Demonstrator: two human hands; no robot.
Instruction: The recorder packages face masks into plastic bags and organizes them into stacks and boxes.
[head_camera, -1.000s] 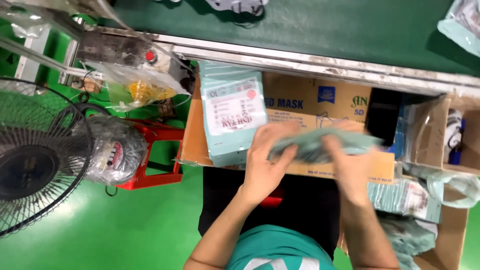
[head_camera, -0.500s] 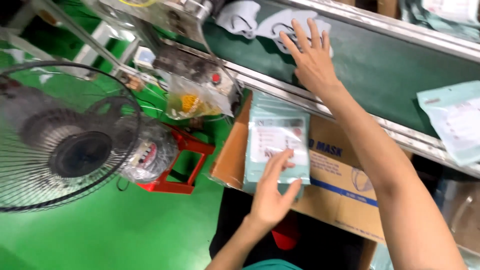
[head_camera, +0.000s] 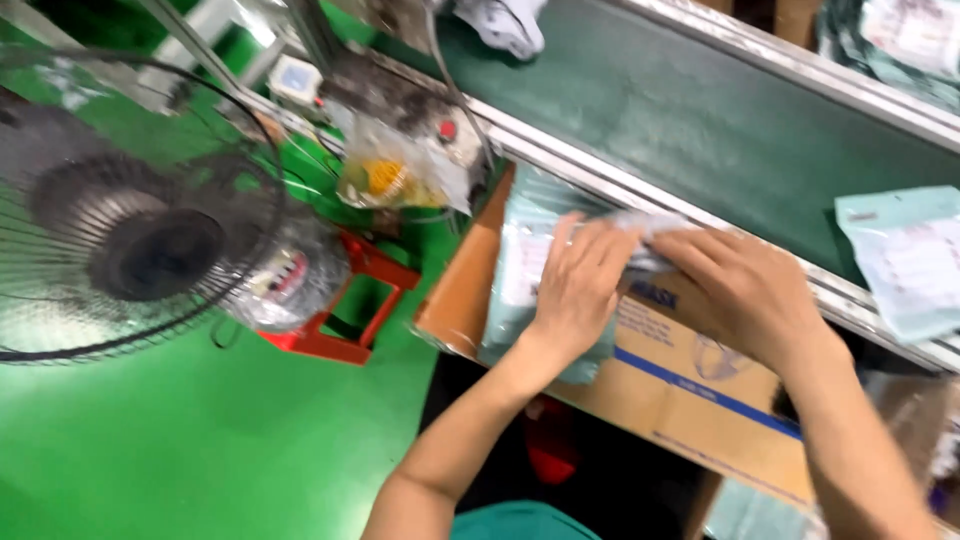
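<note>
My left hand (head_camera: 578, 290) lies on a pale teal flat pouch (head_camera: 524, 262) that rests on a brown cardboard box (head_camera: 690, 385). My right hand (head_camera: 745, 285) is beside it, and both hands grip a pale, whitish item (head_camera: 655, 232) between them at the pouch's upper end. The image is blurred, so I cannot tell exactly what the item is or whether it is partly inside the pouch. The dark green conveyor belt (head_camera: 690, 120) runs just behind the box.
Another teal pouch (head_camera: 905, 262) lies on the belt at the right, a white item (head_camera: 505, 22) at the top. A black fan (head_camera: 130, 235) stands at the left above a green floor (head_camera: 180, 440). A red stand (head_camera: 345, 310) and a clear bag with yellow contents (head_camera: 395, 180) sit beside the box.
My right hand has come back from the white items on the belt to the pouch on the box. Both hands now meet there on a pale item.
</note>
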